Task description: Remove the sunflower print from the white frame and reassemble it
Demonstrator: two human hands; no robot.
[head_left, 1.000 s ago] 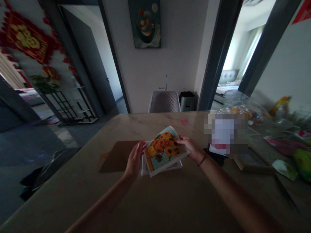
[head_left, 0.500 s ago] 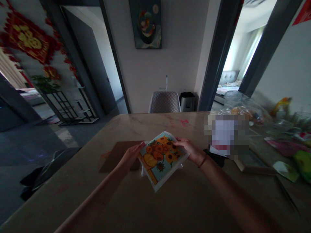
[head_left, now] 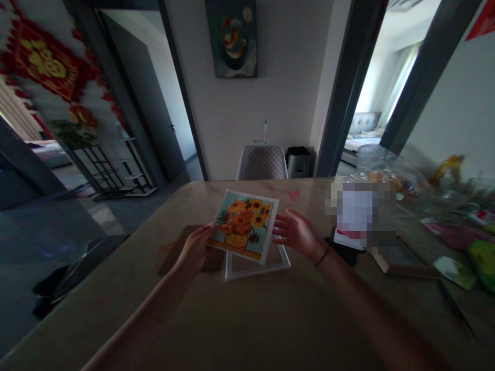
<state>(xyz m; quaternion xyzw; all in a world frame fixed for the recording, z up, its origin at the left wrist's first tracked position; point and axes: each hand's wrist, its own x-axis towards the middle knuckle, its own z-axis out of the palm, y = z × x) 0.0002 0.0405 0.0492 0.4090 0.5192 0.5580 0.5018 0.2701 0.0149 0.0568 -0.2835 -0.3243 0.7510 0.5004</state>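
Observation:
My left hand (head_left: 198, 244) grips the left edge of a sunflower picture (head_left: 243, 224), a sheet with yellow-orange flowers in a vase on light blue and a pale border. The picture is held up, tilted, above a white frame (head_left: 257, 270) that lies on the table, and it hides the frame's far left part. Just off the picture's right edge is my right hand (head_left: 297, 235), with its fingers spread and nothing in them. Partly behind my left hand, a brown board (head_left: 174, 255) lies flat on the table.
The table (head_left: 247, 324) spreads out before me. On its right lie a dark phone-like object (head_left: 348, 255), a thick book-like block (head_left: 406, 263), a dark pen (head_left: 456, 309) and plastic bags (head_left: 386, 167). A quilted chair (head_left: 263, 162) stands at the far edge.
The sunflower picture has turned upright and shifted up and left, uncovering more of the white frame. My right hand has let go of its edge and opened.

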